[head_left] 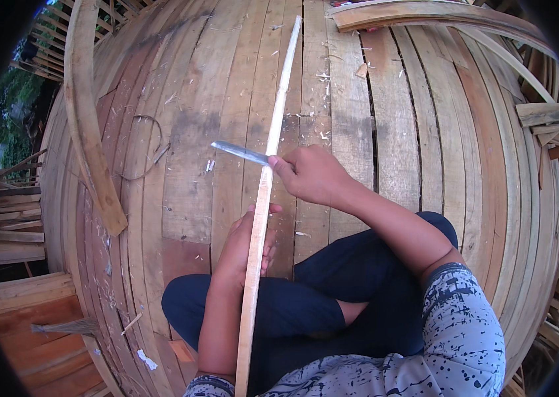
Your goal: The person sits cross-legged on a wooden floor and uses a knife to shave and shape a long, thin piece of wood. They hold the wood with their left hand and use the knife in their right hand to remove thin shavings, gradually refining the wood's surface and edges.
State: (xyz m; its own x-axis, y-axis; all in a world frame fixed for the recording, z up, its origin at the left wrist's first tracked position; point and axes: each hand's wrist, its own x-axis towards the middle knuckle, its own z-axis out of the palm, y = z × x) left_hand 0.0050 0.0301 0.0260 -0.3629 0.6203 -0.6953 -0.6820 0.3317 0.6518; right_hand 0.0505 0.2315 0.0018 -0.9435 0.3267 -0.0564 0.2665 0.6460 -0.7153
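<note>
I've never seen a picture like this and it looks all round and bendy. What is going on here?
The camera sits on a person's head and looks down, and its wide lens bends straight edges. The person sits cross-legged on a floor of wooden planks. The left hand grips a long thin wooden strip. The right hand holds a knife with its blade against the strip. Small wood shavings lie on the planks. A curved wooden plank lies to the left.
</note>
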